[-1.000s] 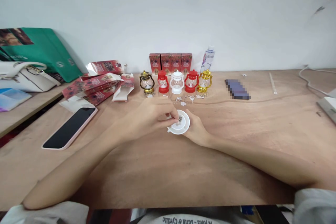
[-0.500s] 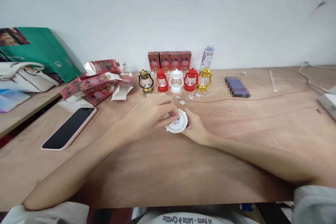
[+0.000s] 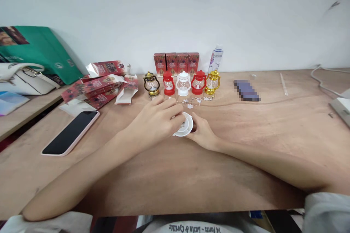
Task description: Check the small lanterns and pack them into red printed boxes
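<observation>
A small white lantern (image 3: 185, 127) lies on its side on the wooden table (image 3: 246, 145), its round base facing me. My right hand (image 3: 201, 131) wraps round its body from the right. My left hand (image 3: 155, 118) covers its left half, fingertips pinched at the middle of the base. Just behind stands a row of little lanterns: a dark gold one (image 3: 151, 84), a red one (image 3: 168, 83), a white one (image 3: 183, 83), another red (image 3: 198, 82) and a bright gold one (image 3: 212, 82). Small white tabs (image 3: 193, 102) lie in front of that row.
Several red boxes (image 3: 176, 63) stand against the wall beside a water bottle (image 3: 216, 59). Opened red cartons (image 3: 100, 84) lie at the left, near a pink-cased phone (image 3: 70, 131). A green bag (image 3: 41, 52) and a white handbag (image 3: 26, 82) sit far left. A cable (image 3: 324, 80) runs at the right.
The lantern has tipped further away, so its base shows less. My left hand has slid over more of the base. Both hands stay on it.
</observation>
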`<state>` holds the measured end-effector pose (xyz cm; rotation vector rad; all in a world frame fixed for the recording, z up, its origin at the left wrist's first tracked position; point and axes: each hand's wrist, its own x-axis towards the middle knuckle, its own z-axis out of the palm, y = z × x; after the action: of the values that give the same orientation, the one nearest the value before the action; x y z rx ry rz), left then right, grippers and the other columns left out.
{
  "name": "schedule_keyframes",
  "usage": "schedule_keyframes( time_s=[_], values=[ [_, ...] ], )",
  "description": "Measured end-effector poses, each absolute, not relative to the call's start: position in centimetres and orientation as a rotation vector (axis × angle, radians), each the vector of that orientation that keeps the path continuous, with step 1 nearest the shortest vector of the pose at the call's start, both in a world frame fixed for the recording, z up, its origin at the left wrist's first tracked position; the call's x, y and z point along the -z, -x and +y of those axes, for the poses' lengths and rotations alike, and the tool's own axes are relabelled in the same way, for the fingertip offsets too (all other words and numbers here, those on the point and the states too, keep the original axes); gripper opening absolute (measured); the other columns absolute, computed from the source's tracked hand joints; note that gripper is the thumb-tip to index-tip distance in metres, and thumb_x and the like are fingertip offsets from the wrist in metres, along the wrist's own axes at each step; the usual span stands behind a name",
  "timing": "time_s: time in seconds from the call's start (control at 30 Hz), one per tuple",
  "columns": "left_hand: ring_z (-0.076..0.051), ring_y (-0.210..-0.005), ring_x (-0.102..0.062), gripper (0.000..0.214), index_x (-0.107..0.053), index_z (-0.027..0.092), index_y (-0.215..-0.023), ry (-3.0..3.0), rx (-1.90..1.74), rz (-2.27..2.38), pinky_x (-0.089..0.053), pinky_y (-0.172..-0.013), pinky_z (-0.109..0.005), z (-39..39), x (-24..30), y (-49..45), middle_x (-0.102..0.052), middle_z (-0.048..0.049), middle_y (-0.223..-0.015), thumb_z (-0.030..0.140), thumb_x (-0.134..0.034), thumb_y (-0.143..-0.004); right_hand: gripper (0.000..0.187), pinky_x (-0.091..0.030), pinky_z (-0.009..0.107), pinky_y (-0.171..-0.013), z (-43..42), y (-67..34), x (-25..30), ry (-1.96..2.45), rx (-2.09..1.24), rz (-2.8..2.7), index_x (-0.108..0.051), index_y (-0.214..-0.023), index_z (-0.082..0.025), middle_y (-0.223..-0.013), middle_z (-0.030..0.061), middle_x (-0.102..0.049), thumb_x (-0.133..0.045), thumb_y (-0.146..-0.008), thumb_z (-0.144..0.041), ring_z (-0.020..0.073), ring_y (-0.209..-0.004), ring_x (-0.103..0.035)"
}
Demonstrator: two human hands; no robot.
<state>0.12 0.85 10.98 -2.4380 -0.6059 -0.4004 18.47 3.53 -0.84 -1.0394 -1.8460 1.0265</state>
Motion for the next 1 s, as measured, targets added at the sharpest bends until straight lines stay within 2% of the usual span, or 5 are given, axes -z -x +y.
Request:
schedule_keyframes(
  time_s=[0.23,0.43,0.67,0.87,1.0],
  values=[
    [-0.02,-0.079,-0.052,0.013,-0.066,0.017,-0.089,2.5,0.27,-0.642,-0.037,-0.07,-0.033,0.4,-11.2,0.0,-0.064,-0.0048,-0.084,0.02,-0.054,-0.089,0.048,-0.053,0.033,-0.072,3.6,-18.5,0.8,1.026,-1.03,-1.796,-0.052,-0.103,-0.02,-0.095,0.0035,-0.066,-0.078,-0.066,-0.037,0.0191,-0.082,-0.062],
    [-0.019,-0.081,-0.051,0.025,-0.067,0.021,-0.099,2.704,0.221,-0.805,-0.038,-0.072,-0.031,1.1,-11.5,0.4,-0.061,-0.0064,-0.095,0.013,-0.047,-0.087,0.061,-0.053,0.035,-0.076,4.0,-18.6,1.6,1.062,-1.019,-1.783,-0.052,-0.115,-0.019,-0.103,0.0059,-0.068,-0.08,-0.064,-0.038,0.0207,-0.087,-0.064],
    [-0.02,-0.083,-0.051,0.034,-0.068,0.019,-0.101,2.871,0.316,-0.913,-0.041,-0.073,-0.032,1.2,-11.7,0.4,-0.059,-0.0075,-0.093,0.008,-0.042,-0.082,0.061,-0.053,0.039,-0.081,4.0,-18.6,1.4,1.027,-1.004,-1.778,-0.052,-0.116,-0.021,-0.103,0.0063,-0.069,-0.081,-0.064,-0.038,0.0243,-0.097,-0.064],
    [-0.017,-0.088,-0.056,0.033,-0.063,0.02,-0.114,2.907,0.585,-0.927,-0.044,-0.078,-0.029,1.0,-12.7,0.8,-0.061,-0.0065,-0.098,0.016,-0.041,-0.09,0.05,-0.055,0.038,-0.083,3.6,-18.5,1.0,0.955,-1.027,-1.719,-0.055,-0.108,-0.021,-0.103,0.006,-0.068,-0.078,-0.067,-0.036,0.0232,-0.097,-0.064],
    [-0.018,-0.084,-0.057,0.027,-0.068,0.017,-0.099,2.744,0.605,-1.105,-0.042,-0.075,-0.029,2.1,-13.6,2.8,-0.062,-0.0062,-0.09,0.022,-0.043,-0.088,0.055,-0.054,0.036,-0.083,3.8,-18.5,1.2,0.957,-1.136,-1.663,-0.054,-0.113,-0.02,-0.11,0.0072,-0.067,-0.079,-0.065,-0.034,0.022,-0.098,-0.064]
  ],
)
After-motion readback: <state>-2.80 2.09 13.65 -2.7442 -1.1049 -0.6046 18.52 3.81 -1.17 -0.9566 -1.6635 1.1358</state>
